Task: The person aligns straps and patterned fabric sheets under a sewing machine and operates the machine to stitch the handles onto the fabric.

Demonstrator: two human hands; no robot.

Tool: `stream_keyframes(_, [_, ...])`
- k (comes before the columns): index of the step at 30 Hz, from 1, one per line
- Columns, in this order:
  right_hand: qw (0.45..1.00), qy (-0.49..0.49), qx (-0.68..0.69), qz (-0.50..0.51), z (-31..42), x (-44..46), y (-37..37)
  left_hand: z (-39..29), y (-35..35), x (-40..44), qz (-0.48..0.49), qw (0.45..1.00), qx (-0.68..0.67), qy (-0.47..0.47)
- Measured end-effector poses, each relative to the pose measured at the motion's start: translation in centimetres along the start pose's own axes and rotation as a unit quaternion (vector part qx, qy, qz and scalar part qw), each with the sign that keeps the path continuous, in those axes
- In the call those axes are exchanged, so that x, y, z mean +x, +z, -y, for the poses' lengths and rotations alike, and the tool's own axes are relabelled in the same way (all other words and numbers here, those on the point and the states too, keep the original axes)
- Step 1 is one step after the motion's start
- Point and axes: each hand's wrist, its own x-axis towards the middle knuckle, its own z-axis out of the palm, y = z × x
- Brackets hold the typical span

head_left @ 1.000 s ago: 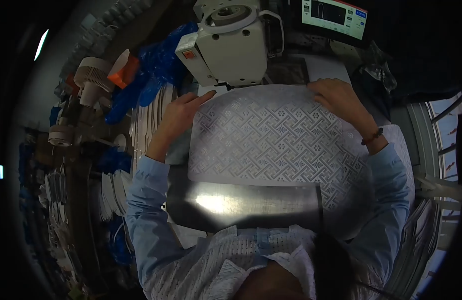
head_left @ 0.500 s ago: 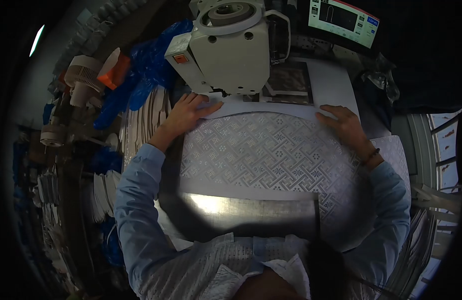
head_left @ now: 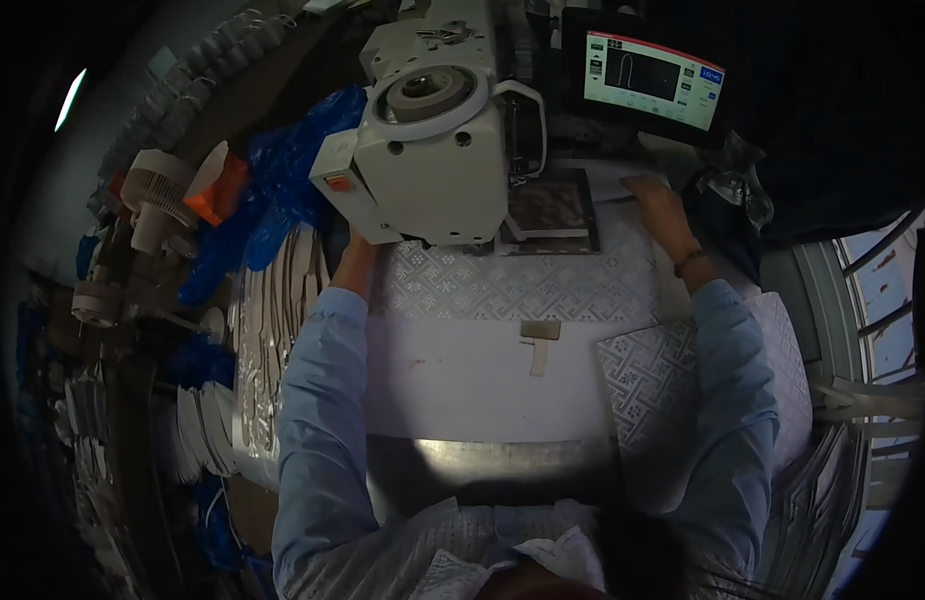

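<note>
A patterned silvery-white fabric piece lies across the work surface, its far part under the head of a white sewing machine. My left hand reaches behind the machine's left side at the fabric's left edge; its fingers are hidden. My right hand is beyond the fabric's right part, fingers stretched out and resting by a white sheet. Beside the needle area sits a dark framed plate. Nearer me, a small tan tab lies on the white surface.
A lit control screen stands at the back right. More patterned fabric lies under my right forearm. Stacked pieces, blue plastic and a fan are on the left. A metal plate borders the near edge.
Both hands have moved forward, and the patterned fabric has slid away from me under the machine head. The white surface and tan tab now show. The view has shifted slightly.
</note>
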Motion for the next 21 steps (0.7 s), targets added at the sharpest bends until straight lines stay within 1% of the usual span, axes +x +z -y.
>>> stream_keyframes(2, [1.0, 0.021, -0.01, -0.018, -0.4, 1.4, 0.8, -0.7, 0.7, 1.3, 0.007, 1.0, -0.008, 0.01])
stream_keyframes(4, [0.995, 0.092, -0.035, -0.012, -0.1, 3.1, 1.2, -1.7, 1.1, 1.2, 0.012, 1.0, -0.016, 0.016])
stream_keyframes(5, [0.995, 0.093, -0.037, -0.015, -0.1, 3.8, 1.4, -2.2, 1.5, 1.5, 0.012, 1.0, -0.018, 0.019])
stream_keyframes(7, [0.987, 0.162, -0.022, -0.009, -0.5, 4.8, 2.2, -2.8, 1.6, 1.7, 0.012, 0.999, -0.023, 0.023])
stream_keyframes(8, [0.986, 0.164, -0.021, -0.01, -0.8, 5.2, 2.5, -3.0, 1.4, 1.2, 0.015, 0.999, -0.025, 0.024])
stream_keyframes(10, [0.981, 0.181, 0.0, -0.067, -1.4, 5.6, 3.4, -3.3, 1.6, 1.3, 0.024, 0.999, -0.03, 0.023])
stream_keyframes(11, [0.981, 0.183, 0.002, -0.065, -1.6, 6.0, 3.9, -3.3, 1.3, 1.0, 0.029, 0.999, -0.033, 0.022])
stream_keyframes(13, [0.97, 0.236, 0.002, -0.068, -2.4, 6.5, 5.1, -4.0, 1.5, 1.0, 0.036, 0.998, -0.04, 0.024])
stream_keyframes(14, [0.969, 0.236, 0.001, -0.07, -2.9, 6.4, 5.4, -4.0, 1.3, 1.2, 0.036, 0.998, -0.043, 0.026])
stream_keyframes(16, [0.966, 0.236, -0.003, -0.105, -3.2, 6.5, 6.0, -4.5, 1.3, 1.1, 0.036, 0.998, -0.041, 0.022])
stream_keyframes(17, [0.968, 0.228, 0.007, -0.1, -3.4, 6.4, 6.1, -4.3, 1.0, 0.9, 0.036, 0.999, -0.037, 0.01])
stream_keyframes(19, [0.973, 0.198, 0.098, -0.06, -4.2, 5.8, 4.9, -3.2, -0.1, 0.9, 0.038, 0.999, -0.023, -0.027])
stream_keyframes(21, [0.977, 0.193, 0.086, -0.034, -5.0, 5.5, 4.4, -2.5, -1.7, -0.7, 0.039, 0.997, -0.006, -0.069])
